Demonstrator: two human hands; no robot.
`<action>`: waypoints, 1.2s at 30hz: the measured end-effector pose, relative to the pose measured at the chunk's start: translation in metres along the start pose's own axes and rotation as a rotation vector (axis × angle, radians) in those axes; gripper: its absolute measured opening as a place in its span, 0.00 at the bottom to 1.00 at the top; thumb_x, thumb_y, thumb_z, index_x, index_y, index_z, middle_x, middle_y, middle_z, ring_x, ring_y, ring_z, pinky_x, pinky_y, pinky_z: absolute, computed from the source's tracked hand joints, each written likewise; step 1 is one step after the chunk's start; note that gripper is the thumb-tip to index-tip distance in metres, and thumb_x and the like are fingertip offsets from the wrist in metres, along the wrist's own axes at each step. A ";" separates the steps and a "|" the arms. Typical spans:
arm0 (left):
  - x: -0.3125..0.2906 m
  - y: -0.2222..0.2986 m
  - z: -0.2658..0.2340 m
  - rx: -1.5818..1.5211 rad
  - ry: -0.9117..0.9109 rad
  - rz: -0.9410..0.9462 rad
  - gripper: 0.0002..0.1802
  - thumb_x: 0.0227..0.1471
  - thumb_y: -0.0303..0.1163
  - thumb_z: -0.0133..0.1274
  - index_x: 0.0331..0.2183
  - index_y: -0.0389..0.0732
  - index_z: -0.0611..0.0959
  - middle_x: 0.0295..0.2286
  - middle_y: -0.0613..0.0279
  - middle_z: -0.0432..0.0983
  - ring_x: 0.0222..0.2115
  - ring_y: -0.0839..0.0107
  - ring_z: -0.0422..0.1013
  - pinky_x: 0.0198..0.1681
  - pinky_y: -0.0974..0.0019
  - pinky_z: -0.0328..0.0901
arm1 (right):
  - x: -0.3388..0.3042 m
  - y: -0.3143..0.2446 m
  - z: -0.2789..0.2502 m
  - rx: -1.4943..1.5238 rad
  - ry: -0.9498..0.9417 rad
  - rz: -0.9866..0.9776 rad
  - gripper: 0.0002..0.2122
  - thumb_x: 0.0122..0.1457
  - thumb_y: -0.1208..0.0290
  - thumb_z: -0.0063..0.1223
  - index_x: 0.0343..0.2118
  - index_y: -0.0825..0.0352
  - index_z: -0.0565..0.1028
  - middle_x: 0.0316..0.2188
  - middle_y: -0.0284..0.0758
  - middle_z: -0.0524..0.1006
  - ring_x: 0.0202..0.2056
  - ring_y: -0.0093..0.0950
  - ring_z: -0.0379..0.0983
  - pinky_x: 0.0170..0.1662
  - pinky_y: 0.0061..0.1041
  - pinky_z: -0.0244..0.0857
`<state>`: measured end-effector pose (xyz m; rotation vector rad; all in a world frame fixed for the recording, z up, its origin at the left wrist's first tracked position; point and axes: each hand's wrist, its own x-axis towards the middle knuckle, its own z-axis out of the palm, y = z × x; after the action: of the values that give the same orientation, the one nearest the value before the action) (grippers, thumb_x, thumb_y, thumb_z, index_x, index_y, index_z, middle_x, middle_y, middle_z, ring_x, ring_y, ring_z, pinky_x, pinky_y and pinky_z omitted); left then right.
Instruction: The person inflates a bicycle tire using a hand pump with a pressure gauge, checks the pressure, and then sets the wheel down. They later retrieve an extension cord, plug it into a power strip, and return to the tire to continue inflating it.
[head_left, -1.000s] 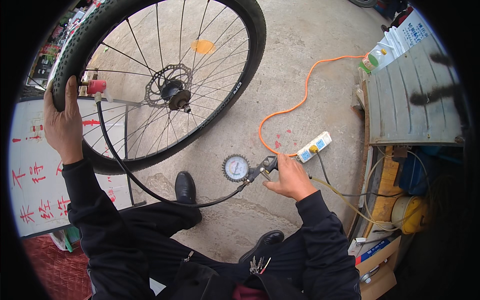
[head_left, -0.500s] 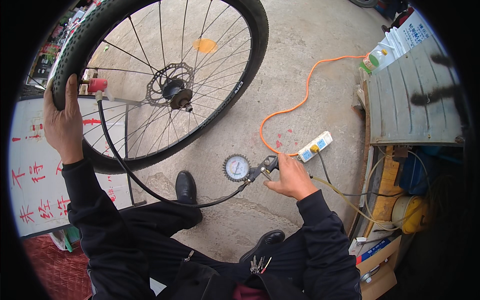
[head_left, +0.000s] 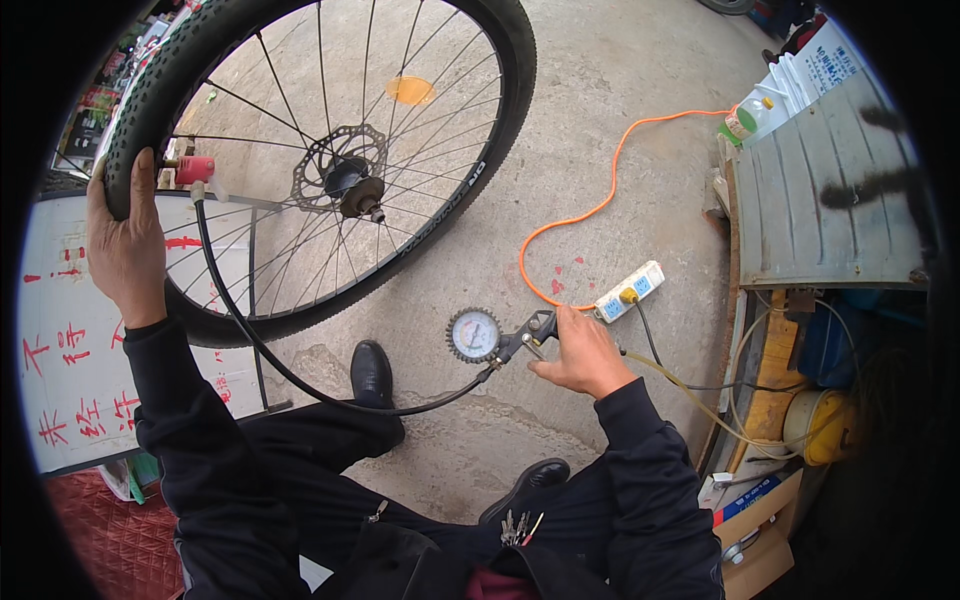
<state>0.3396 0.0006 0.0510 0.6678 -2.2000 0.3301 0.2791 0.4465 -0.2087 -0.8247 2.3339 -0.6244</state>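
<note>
My left hand [head_left: 128, 245] grips the tyre of a bicycle wheel [head_left: 512, 90] at its left side, thumb on the inner face and fingers behind the tread. Beside the thumb, a red valve connector [head_left: 192, 170] sits at the rim. From it a black hose [head_left: 240, 318] curves down and right to a tyre inflator gun [head_left: 528, 338] with a round dial gauge [head_left: 473, 334]. My right hand [head_left: 588, 355] is closed around that inflator's handle. A disc brake rotor [head_left: 312, 168] surrounds the wheel's hub, and an orange reflector [head_left: 411, 91] shows among the spokes.
A white board with red writing [head_left: 75, 350] lies at left, over a dark red quilted cloth [head_left: 110, 540]. An orange cord [head_left: 612, 190] runs to a power strip [head_left: 632, 291]. At right stand a metal-topped cabinet [head_left: 840, 190], a yellow reel [head_left: 815, 425] and a cardboard box [head_left: 765, 555].
</note>
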 end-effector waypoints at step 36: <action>-0.001 -0.002 0.000 0.014 0.010 0.007 0.35 0.58 0.66 0.54 0.53 0.48 0.83 0.30 0.66 0.84 0.27 0.73 0.81 0.29 0.70 0.71 | 0.000 0.007 0.003 0.076 -0.025 -0.038 0.28 0.44 0.60 0.71 0.40 0.73 0.69 0.39 0.53 0.75 0.44 0.53 0.73 0.47 0.45 0.68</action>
<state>0.3411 -0.0012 0.0505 0.6643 -2.1930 0.3522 0.2790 0.4506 -0.2148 -0.8391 2.2622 -0.7113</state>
